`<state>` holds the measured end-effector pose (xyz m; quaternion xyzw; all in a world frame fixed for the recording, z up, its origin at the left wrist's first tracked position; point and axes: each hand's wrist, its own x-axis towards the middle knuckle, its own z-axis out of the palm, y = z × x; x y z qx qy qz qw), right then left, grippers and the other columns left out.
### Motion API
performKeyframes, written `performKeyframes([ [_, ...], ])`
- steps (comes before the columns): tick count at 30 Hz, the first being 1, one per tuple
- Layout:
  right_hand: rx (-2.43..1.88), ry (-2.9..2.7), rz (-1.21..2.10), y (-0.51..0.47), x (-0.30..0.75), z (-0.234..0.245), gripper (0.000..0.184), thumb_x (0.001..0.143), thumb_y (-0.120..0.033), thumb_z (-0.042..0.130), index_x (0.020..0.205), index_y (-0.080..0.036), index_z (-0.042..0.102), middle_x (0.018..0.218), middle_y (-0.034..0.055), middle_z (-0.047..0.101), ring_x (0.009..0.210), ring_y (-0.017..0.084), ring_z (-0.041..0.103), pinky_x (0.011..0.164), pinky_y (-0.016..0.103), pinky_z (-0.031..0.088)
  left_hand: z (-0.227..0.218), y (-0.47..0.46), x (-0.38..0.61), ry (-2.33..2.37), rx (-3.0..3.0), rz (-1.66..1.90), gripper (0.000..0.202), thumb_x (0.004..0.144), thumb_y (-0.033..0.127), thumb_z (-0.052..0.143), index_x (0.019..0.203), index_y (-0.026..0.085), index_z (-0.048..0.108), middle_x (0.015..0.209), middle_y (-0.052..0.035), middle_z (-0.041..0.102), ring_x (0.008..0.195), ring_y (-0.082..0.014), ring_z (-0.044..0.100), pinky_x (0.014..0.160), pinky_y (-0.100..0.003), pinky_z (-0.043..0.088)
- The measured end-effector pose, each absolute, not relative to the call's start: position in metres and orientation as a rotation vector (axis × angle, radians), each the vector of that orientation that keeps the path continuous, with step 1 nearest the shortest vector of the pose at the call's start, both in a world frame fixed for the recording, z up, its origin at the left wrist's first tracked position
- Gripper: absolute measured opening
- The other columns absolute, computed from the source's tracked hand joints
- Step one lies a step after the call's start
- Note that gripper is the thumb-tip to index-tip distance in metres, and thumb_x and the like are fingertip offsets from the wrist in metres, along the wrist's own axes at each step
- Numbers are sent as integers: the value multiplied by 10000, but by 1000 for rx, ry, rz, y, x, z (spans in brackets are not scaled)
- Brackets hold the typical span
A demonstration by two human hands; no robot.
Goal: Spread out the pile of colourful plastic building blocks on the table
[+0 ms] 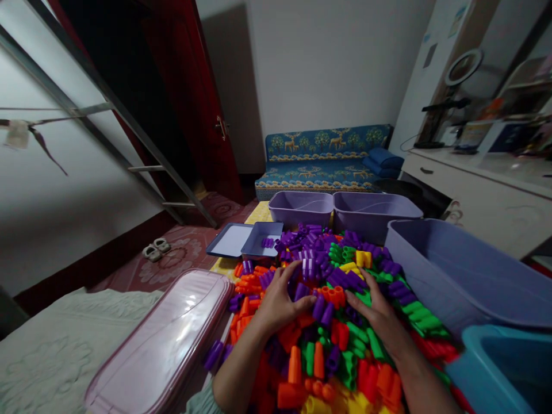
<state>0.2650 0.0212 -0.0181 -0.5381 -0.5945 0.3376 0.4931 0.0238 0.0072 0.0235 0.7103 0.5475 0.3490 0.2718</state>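
Observation:
A wide heap of plastic building pieces (pixel 328 339), tube- and bullet-shaped in purple, orange, green, red and yellow, spreads in front of me. My left hand (pixel 278 299) rests on the heap's left middle, thumb and index finger apart around some purple pieces (pixel 301 291). On the other side, my right hand (pixel 376 310) lies over green and purple pieces with its fingers spread. Between the hands are joined orange pieces (pixel 333 296) and a few purple ones. A joined yellow block (pixel 363 259) sits just beyond my right fingertips. Neither hand visibly grips a piece; some fingertips are hidden.
Two lilac bins (pixel 302 199) stand behind the heap, and a larger lilac bin (pixel 466 287) is at the right. A teal bin (pixel 478 351) is at lower right. On the left lie a pink lid (pixel 172 339) and a shallow blue-grey box (pixel 254 253) holding purple pieces.

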Motion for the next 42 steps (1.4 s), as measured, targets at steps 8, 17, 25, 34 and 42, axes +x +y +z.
performKeyframes([
  [8, -1175, -1255, 975, 12, 262, -7, 674, 839, -517, 636, 1419, -266, 402, 1488, 98, 444, 1405, 269, 377, 1172, 499, 281, 50, 21, 59, 1147, 2069, 928, 765, 788, 475, 715, 1453, 228, 428, 1342, -128, 532, 1246, -280, 516, 1064, -403, 414],
  [17, -1208, -1279, 759, 18, 265, -14, 714, 798, -505, 679, 1407, -262, 395, 1490, 113, 428, 1398, 283, 379, 1166, 479, 292, 93, 45, 55, 863, 2359, 715, 474, 917, 214, 510, 1390, 233, 524, 1282, -105, 624, 1162, -249, 595, 990, -371, 471],
  [25, -1260, -1242, 737, 17, 264, -12, 609, 807, -526, 648, 1326, -254, 485, 1384, 106, 529, 1287, 292, 502, 1098, 468, 387, 85, 58, 59, 954, 2728, 530, 501, 778, 37, 534, 1218, 240, 661, 1209, -104, 603, 1058, -242, 611, 876, -351, 523],
  [34, -1270, -1209, 760, 19, 264, -18, 602, 795, -537, 660, 1307, -260, 509, 1353, 103, 555, 1256, 296, 528, 1092, 478, 391, 90, 121, 1, 1529, 2565, 810, 364, 910, 346, 534, 1234, 215, 635, 1182, -107, 632, 1086, -244, 608, 978, -362, 464],
  [42, -1283, -1194, 758, 18, 263, -18, 573, 804, -541, 648, 1278, -246, 520, 1308, 102, 588, 1237, 299, 545, 1051, 454, 435, 38, 162, -17, 1635, 2419, 564, 558, 940, 537, 436, 1372, 191, 511, 1457, -121, 503, 1451, -312, 282, 1169, -539, 213],
])
